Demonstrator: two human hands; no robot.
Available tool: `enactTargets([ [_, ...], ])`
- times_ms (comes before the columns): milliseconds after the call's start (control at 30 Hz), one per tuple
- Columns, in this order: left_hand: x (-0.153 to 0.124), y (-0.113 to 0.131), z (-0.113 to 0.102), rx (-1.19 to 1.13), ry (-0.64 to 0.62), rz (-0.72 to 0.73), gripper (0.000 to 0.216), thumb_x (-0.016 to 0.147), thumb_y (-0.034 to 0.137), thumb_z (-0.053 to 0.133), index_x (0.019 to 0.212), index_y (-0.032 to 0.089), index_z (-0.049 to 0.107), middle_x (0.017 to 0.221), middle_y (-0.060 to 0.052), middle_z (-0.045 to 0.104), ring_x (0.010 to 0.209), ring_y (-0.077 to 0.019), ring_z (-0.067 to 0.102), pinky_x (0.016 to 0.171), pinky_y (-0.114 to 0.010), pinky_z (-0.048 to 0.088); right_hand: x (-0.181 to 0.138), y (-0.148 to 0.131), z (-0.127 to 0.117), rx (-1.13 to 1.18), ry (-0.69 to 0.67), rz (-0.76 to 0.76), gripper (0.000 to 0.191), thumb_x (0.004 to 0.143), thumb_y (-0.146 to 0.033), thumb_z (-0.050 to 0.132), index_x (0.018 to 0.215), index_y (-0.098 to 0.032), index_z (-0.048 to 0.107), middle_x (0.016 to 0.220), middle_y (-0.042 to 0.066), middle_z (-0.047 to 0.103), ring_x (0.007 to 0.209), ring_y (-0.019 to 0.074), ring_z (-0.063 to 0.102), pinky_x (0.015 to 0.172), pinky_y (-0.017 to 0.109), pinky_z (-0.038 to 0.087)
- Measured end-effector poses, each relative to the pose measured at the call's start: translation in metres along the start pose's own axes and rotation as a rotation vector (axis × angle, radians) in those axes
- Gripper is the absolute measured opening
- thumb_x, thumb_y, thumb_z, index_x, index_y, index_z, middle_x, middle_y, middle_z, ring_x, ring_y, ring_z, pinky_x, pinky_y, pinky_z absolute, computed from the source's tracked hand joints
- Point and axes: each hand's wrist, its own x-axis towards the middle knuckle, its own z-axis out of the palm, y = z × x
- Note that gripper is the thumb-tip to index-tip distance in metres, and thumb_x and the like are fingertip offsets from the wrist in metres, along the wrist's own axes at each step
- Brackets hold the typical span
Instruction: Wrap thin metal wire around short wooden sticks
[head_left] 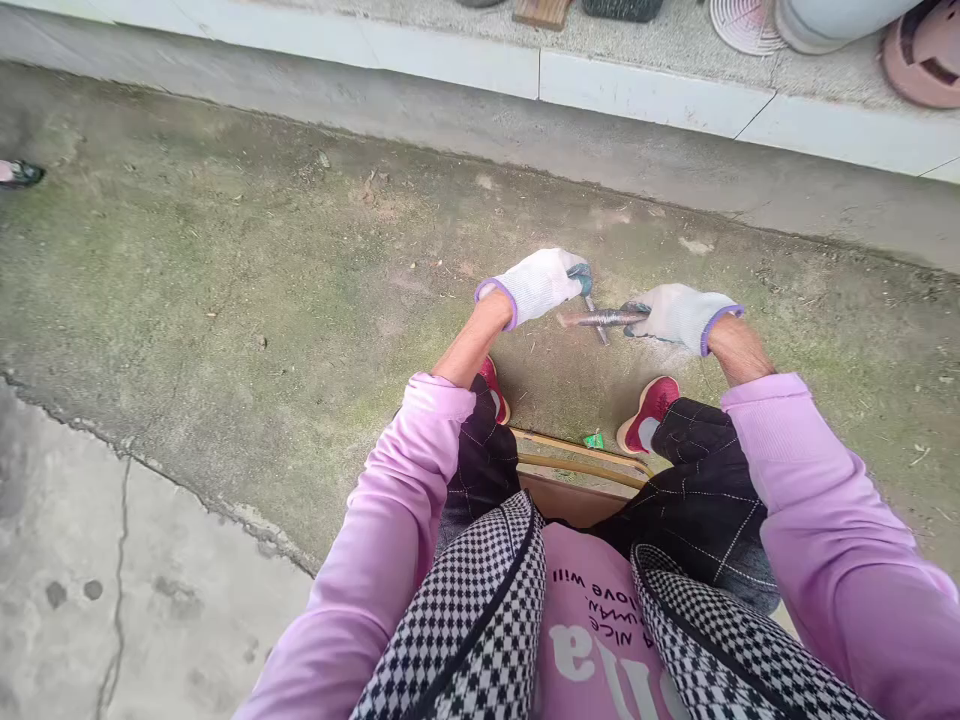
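My left hand (541, 284), in a white knit glove with dark fingertips and a purple cuff, is closed on a thin grey metal strip (601, 333) that slants down and right. Facing it, my right hand (679, 315) wears a matching glove and grips a slim dark rod-like piece (607, 317) with a shiny, wrapped-looking middle and a pale brownish tip pointing left. The two pieces cross between my hands, above the ground; whether they touch, I cannot tell. Fingers partly hide the ends of both.
Under me is a stool with a yellowish frame (577, 466). A small green packet (594, 440) lies between my red shoes (651, 410). Ahead rises a white-tiled ledge (457, 75) bearing a wooden piece (542, 10), a whitish container (832, 22) and a pink object (926, 60). Another person's shoe (26, 174) shows far left.
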Motion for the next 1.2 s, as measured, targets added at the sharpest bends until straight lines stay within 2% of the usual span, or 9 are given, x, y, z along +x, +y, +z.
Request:
enactTargets([
  [167,0.004,-0.012,-0.001,-0.028,0.03,-0.031,0.021,0.101,0.024,0.066,0.105,0.018,0.085,0.086,-0.002,0.074,0.085,-0.0194,0.069,0.088,-0.035,0.055,-0.019,-0.002,0.006,0.229,-0.149,-0.162,0.032,0.09,-0.039,0.088,0.115,-0.021,0.095,0.068,0.0,0.069,0.061,0.0194,0.061,0.06,0.033,0.043],
  [267,0.008,-0.013,0.001,-0.046,0.017,-0.027,0.02,0.101,0.019,0.066,0.105,0.017,0.085,0.089,-0.002,0.076,0.088,-0.0187,0.07,0.09,-0.034,0.056,-0.032,0.002,0.003,0.49,-0.142,-0.266,0.046,0.078,-0.055,0.097,0.113,-0.025,0.096,0.072,-0.003,0.071,0.062,0.0163,0.062,0.059,0.029,0.043],
  [367,0.011,-0.01,0.005,-0.074,-0.022,-0.016,0.018,0.1,0.011,0.065,0.106,0.013,0.082,0.098,-0.005,0.08,0.09,-0.0157,0.065,0.09,-0.03,0.054,-0.041,0.005,0.0,0.753,-0.023,-0.295,0.052,0.073,-0.06,0.098,0.11,-0.023,0.094,0.077,-0.001,0.075,0.064,0.0172,0.061,0.057,0.029,0.045],
  [533,0.008,-0.001,0.016,-0.141,-0.086,-0.026,0.02,0.107,0.016,0.06,0.102,0.017,0.079,0.089,-0.002,0.074,0.078,-0.0145,0.059,0.081,-0.031,0.05,-0.034,0.015,0.002,1.012,0.357,-0.2,0.043,0.075,-0.054,0.1,0.1,-0.023,0.084,0.079,0.003,0.073,0.066,0.0193,0.059,0.056,0.032,0.052],
  [633,0.005,0.007,0.02,-0.142,-0.101,0.006,0.02,0.105,0.016,0.061,0.09,0.02,0.074,0.081,0.0,0.066,0.077,-0.0154,0.055,0.082,-0.032,0.046,-0.021,0.02,0.0,0.825,0.46,-0.089,0.035,0.087,-0.048,0.092,0.111,-0.023,0.085,0.089,0.007,0.078,0.075,0.0254,0.068,0.064,0.037,0.059],
  [767,0.003,0.014,0.023,-0.074,-0.12,0.038,0.026,0.103,0.015,0.062,0.078,0.02,0.063,0.074,0.0,0.058,0.077,-0.0161,0.048,0.08,-0.033,0.041,-0.01,0.017,-0.006,0.224,0.411,0.035,0.028,0.105,-0.036,0.077,0.127,-0.024,0.088,0.111,0.013,0.086,0.105,0.0365,0.08,0.087,0.041,0.061],
  [833,0.003,0.014,0.022,-0.045,-0.118,0.04,0.026,0.101,0.013,0.062,0.077,0.02,0.062,0.073,0.0,0.057,0.076,-0.0161,0.047,0.08,-0.034,0.04,-0.007,0.015,-0.007,0.097,0.373,0.066,0.029,0.107,-0.034,0.075,0.131,-0.024,0.088,0.116,0.015,0.087,0.108,0.0372,0.08,0.088,0.041,0.057],
  [1033,0.002,0.007,0.01,0.023,-0.089,0.007,0.017,0.1,0.019,0.064,0.085,0.019,0.074,0.076,0.0,0.064,0.078,-0.0163,0.05,0.081,-0.034,0.042,-0.007,0.009,0.001,0.026,0.12,-0.017,0.022,0.101,-0.025,0.078,0.116,-0.014,0.089,0.089,0.015,0.081,0.078,0.0268,0.066,0.073,0.04,0.043],
  [1200,0.001,-0.003,0.005,-0.035,-0.059,0.02,0.012,0.097,0.019,0.066,0.089,0.018,0.076,0.08,0.003,0.067,0.078,-0.015,0.049,0.078,-0.032,0.042,-0.019,0.004,0.008,0.237,-0.098,-0.137,0.019,0.084,-0.036,0.089,0.097,-0.022,0.089,0.066,0.0,0.065,0.064,0.0201,0.061,0.065,0.035,0.041],
])
